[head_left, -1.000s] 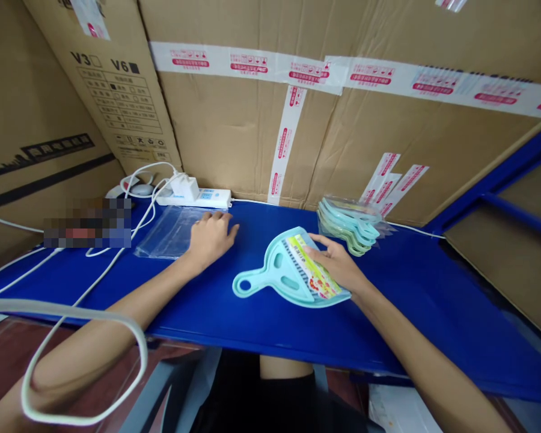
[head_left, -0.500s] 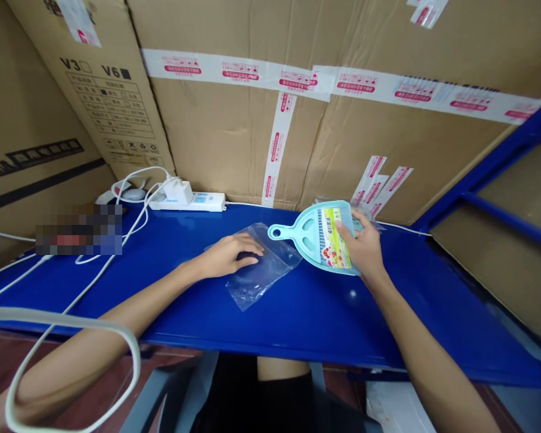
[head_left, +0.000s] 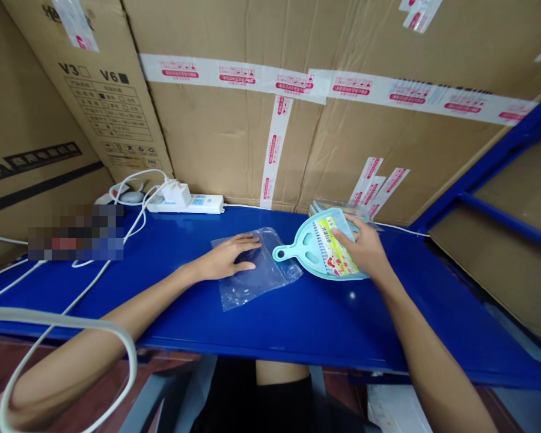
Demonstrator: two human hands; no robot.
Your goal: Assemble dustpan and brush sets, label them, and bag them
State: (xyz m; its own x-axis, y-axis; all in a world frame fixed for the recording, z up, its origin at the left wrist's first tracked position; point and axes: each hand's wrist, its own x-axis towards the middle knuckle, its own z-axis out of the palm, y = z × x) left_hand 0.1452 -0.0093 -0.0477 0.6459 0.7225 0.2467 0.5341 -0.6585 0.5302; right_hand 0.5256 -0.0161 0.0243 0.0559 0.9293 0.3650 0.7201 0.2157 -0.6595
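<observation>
A small light-blue dustpan (head_left: 308, 242) is in my right hand (head_left: 364, 243), its handle pointing left. My fingers are closed on its wide right edge, with the thumb on top. A yellow and white printed label (head_left: 336, 243) covers part of it, and a row of grey bristles shows beside the label. My left hand (head_left: 228, 255) lies with its fingers stretched out on a clear plastic bag (head_left: 261, 276). The bag is flat on the blue table (head_left: 270, 331), and the dustpan's handle reaches over its right side.
Several clear plastic packages (head_left: 329, 205) lie behind my right hand. A white power strip (head_left: 207, 204) with plugs and cables sits at the back left. One white cable (head_left: 130, 355) loops over my left forearm. Taped cardboard (head_left: 225, 132) walls the back. A blue frame (head_left: 487, 162) stands at right.
The dustpan has come slightly lower and to the right, and it has turned a little. My left hand has shifted slightly left and flattened, and the bag beneath it has turned and spread.
</observation>
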